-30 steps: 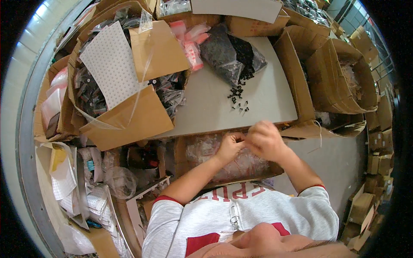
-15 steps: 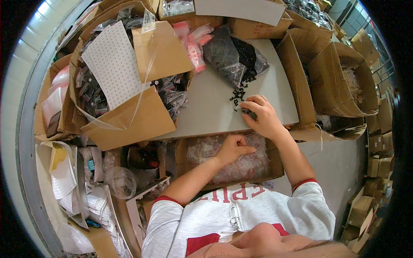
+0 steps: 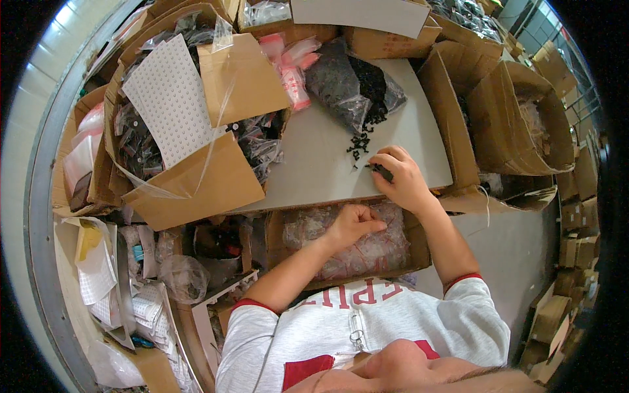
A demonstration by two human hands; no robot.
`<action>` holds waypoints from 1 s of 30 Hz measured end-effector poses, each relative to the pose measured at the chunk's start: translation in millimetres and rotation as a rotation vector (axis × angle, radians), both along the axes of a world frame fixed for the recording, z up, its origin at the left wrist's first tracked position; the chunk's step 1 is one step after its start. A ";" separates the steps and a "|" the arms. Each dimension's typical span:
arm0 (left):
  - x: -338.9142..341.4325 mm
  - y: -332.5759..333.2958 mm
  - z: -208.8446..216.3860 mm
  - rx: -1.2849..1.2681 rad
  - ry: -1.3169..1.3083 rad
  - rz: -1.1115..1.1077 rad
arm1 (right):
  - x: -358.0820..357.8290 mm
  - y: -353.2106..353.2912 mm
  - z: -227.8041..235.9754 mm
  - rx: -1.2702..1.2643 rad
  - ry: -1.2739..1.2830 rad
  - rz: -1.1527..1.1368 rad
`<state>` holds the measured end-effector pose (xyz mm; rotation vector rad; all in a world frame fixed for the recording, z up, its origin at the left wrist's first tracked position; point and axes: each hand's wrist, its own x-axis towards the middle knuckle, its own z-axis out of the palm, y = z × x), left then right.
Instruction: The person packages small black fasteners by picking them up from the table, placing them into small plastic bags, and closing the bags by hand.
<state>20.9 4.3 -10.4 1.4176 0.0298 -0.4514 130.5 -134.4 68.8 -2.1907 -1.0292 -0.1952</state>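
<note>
On the white tabletop (image 3: pixel 308 170), my right hand (image 3: pixel 401 175) curls around several small black parts (image 3: pixel 382 171), dark pieces showing between its fingers. Just beyond it, more small black parts (image 3: pixel 357 144) trail out of an opened clear plastic bag (image 3: pixel 337 85) full of the same kind. My left hand (image 3: pixel 356 224) hovers over a cardboard box (image 3: pixel 419 243) of clear plastic bags with red lines (image 3: pixel 380 252). Its fingers are drawn together; whatever they pinch, if anything, is hidden.
A large carton (image 3: pixel 196 190) of dark bagged parts stands left, a white dotted sheet (image 3: pixel 167 98) on top. Pink-and-clear bags (image 3: pixel 293 72) lie behind. Open cartons (image 3: pixel 517 124) border the table's right side. Papers and clear bags (image 3: pixel 147 311) crowd the lower left.
My right hand has drawn slightly away from the trail of black parts, and dark pieces now show more plainly in its fingers. My left hand has barely moved.
</note>
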 end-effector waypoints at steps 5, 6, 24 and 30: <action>-0.3 -2.6 -3.8 0.009 -0.061 0.032 | 1.4 -1.6 -0.4 0.000 -0.015 0.012; 0.2 -2.4 -4.2 0.010 -0.062 0.033 | 1.2 -1.1 -0.3 0.004 -0.003 0.012; 3.0 -6.4 -30.6 0.109 -0.116 -0.051 | 1.3 -0.4 -2.5 -0.021 0.045 -0.005; 3.4 -18.6 -10.7 -0.097 -0.127 0.136 | 0.0 -1.4 -6.5 -0.023 0.015 -0.026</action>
